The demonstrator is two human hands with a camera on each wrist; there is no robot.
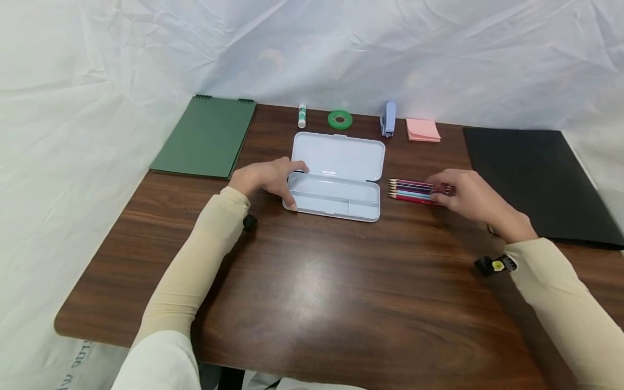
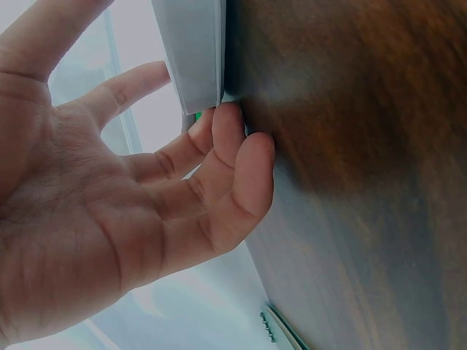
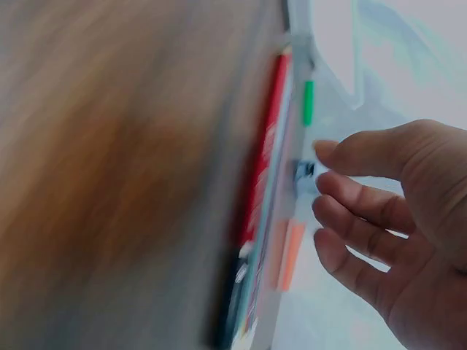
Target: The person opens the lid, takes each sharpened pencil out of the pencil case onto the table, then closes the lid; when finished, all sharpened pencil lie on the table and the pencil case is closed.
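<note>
Coloured pencils [image 1: 414, 191] lie under the loosely open right hand [image 1: 470, 197], seemingly ungrasped; the left hand [image 1: 268, 177] steadies the pencil case [image 1: 336, 176], so gripping comes next.

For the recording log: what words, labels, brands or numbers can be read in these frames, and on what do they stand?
None can be read for certain.
Glue stick: a green band on its label, print too small to read.
White sheet at the bottom-left edge: dark letters, sideways and cut off, not legible.
Pencils, pencil case, stapler: no print visible.
</note>
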